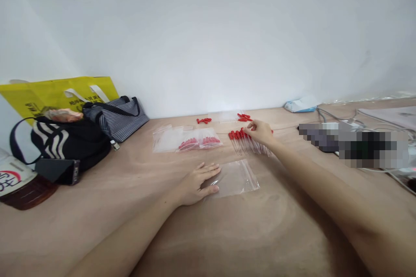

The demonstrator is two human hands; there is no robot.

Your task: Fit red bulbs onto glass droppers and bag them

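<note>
My left hand lies with its fingers spread on the left part of a clear zip bag, which is flat on the table and looks empty. Beyond the bag is a row of droppers with red bulbs and clear tapered tubes pointing towards me. My right hand reaches over this row. Its thumb and forefinger are pinched on a red-bulbed dropper, and the hand hides part of the row. Left of the row, clear zip bags overlap, and some hold red bulbs.
At the back lie loose red bulbs and more red pieces by clear tubes. On the left stand a striped bag, a black bag, a yellow bag and a bottle. Cables and a tissue pack lie right.
</note>
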